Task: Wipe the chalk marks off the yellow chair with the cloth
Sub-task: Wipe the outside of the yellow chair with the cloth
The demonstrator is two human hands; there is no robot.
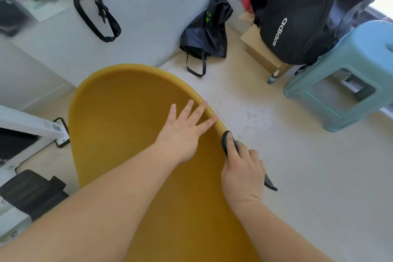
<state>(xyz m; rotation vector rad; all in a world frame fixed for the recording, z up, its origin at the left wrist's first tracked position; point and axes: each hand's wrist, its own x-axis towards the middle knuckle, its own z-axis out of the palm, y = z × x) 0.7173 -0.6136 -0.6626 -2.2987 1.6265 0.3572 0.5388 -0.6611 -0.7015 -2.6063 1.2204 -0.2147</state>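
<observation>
Cloth [227, 144] mostly hidden under right hand [242, 173].

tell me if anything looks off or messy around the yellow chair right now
Nothing is spilled or broken. The yellow chair shows no clear chalk marks. The right hand presses the dark cloth on its right edge; the left hand lies flat. A scuffed patch dulls the floor beside it.

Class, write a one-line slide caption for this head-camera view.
Left hand flat on the yellow chair while the right hand presses a dark cloth against its edge.
</observation>
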